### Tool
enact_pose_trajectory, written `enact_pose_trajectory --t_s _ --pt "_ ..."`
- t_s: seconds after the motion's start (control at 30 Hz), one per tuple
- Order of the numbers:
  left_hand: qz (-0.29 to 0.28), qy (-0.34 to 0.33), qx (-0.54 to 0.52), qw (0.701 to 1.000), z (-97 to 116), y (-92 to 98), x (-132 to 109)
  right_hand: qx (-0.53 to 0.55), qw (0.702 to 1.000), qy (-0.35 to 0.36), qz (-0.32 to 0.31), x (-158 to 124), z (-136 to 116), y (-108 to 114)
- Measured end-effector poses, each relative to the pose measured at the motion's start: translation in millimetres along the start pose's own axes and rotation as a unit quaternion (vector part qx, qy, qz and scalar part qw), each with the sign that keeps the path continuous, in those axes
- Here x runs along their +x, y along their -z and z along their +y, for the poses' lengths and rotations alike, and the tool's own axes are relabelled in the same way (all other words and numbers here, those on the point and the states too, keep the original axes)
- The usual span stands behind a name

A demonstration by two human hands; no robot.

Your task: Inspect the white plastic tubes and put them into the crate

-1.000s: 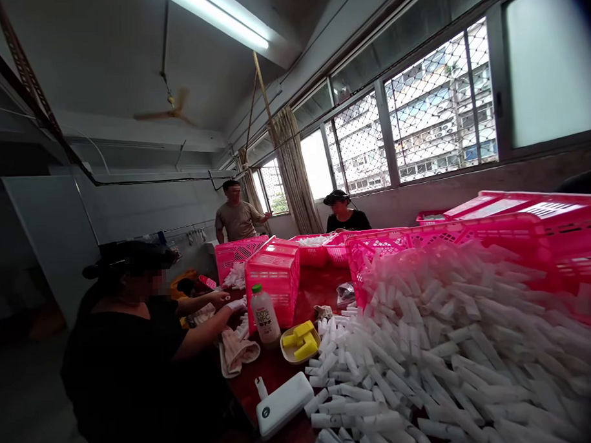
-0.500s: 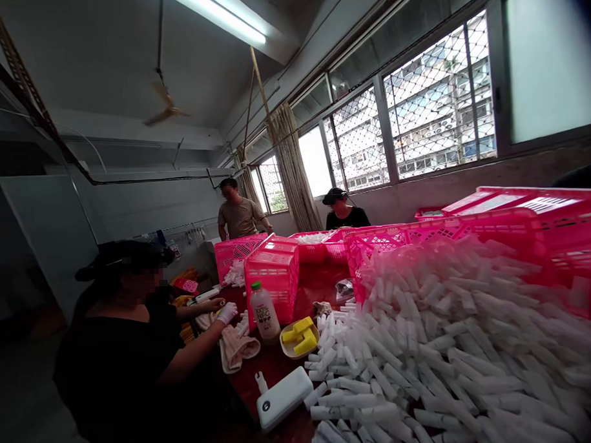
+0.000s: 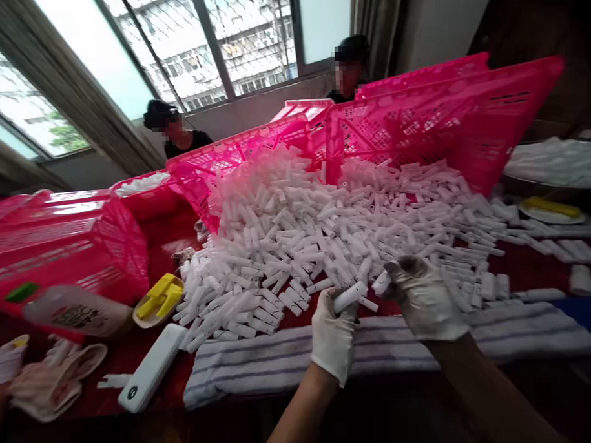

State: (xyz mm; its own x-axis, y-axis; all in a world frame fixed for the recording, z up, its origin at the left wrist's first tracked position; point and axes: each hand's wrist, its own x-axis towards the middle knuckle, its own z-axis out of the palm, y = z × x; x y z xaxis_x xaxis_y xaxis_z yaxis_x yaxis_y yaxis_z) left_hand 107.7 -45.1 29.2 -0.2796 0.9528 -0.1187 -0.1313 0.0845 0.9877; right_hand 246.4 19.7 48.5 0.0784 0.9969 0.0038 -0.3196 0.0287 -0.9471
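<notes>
My left hand (image 3: 332,336), in a white glove with dark smudges at the fingers, is closed around a short white plastic tube (image 3: 350,298) that points up to the right. Close by on the right, my gloved right hand (image 3: 428,304) pinches another white tube (image 3: 381,283) between darkened fingertips. The two tubes' ends are near each other but apart. Behind both hands spreads a large heap of similar white tubes (image 3: 296,228). Beneath my wrists a striped towel (image 3: 252,368) lies along the table edge.
Pink plastic crates (image 3: 418,123) lie tipped behind the heap. To the left are a white power bank (image 3: 152,368), a dish of yellow blocks (image 3: 162,297), a green-capped bottle (image 3: 75,310) and a cloth (image 3: 56,378). Two people (image 3: 181,138) are across the table.
The view has swung right and down from the room to the table. Both my hands, unseen before, are now in view with a white tube in each.
</notes>
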Motion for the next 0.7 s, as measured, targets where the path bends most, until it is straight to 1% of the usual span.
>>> enact_pose_trajectory --t_s 0.07,0.13,0.2,0.3,0.33,0.37,0.4,0.43,0.5,0.53,0.57,0.6,0.63,0.7 --pt "-0.010 -0.025 0.019 0.999 -2 -1.2 -4 0.027 1.000 -0.012 0.009 1 2 -7" --pt "-0.011 -0.070 0.045 0.997 -6 -1.2 -8 0.039 0.999 -0.020 0.018 2 4 -14" --pt "-0.012 -0.098 0.059 0.993 -10 -0.5 -10 0.035 0.999 -0.031 0.020 2 5 -15" --pt "-0.032 -0.067 0.068 0.995 -16 1.4 -13 -0.010 0.999 -0.032 0.021 -3 4 -9" --pt "-0.036 -0.069 0.080 0.994 -18 2.2 -13 -0.028 0.999 -0.031 0.022 -4 3 -7" --pt "-0.036 -0.091 0.101 0.990 -20 3.1 -12 -0.044 0.998 -0.030 0.023 -6 1 -4" --pt "-0.030 -0.134 0.127 0.982 -22 4.1 -12 -0.055 0.998 -0.028 0.025 -7 0 -3" --pt "-0.020 -0.190 0.154 0.969 -24 5.1 -10 -0.061 0.998 -0.022 0.025 -9 -2 -2" --pt "0.002 -0.300 0.198 0.933 -30 6.8 -7 -0.065 0.998 -0.012 0.011 -12 -3 -2" --pt "0.011 -0.339 0.210 0.917 -32 7.3 -6 -0.062 0.998 -0.014 -0.004 -14 -3 -3" --pt "0.020 -0.361 0.216 0.907 -35 7.4 -4 -0.056 0.998 -0.023 -0.024 -16 -2 -4" --pt "0.026 -0.365 0.218 0.905 -36 7.2 -4 -0.048 0.997 -0.037 -0.044 -18 0 -5" --pt "0.029 -0.354 0.217 0.909 -37 6.8 -4 -0.039 0.996 -0.055 -0.063 -19 2 -5" --pt "0.023 -0.299 0.201 0.933 -34 5.7 -6 -0.030 0.993 -0.084 -0.080 -21 7 -4"
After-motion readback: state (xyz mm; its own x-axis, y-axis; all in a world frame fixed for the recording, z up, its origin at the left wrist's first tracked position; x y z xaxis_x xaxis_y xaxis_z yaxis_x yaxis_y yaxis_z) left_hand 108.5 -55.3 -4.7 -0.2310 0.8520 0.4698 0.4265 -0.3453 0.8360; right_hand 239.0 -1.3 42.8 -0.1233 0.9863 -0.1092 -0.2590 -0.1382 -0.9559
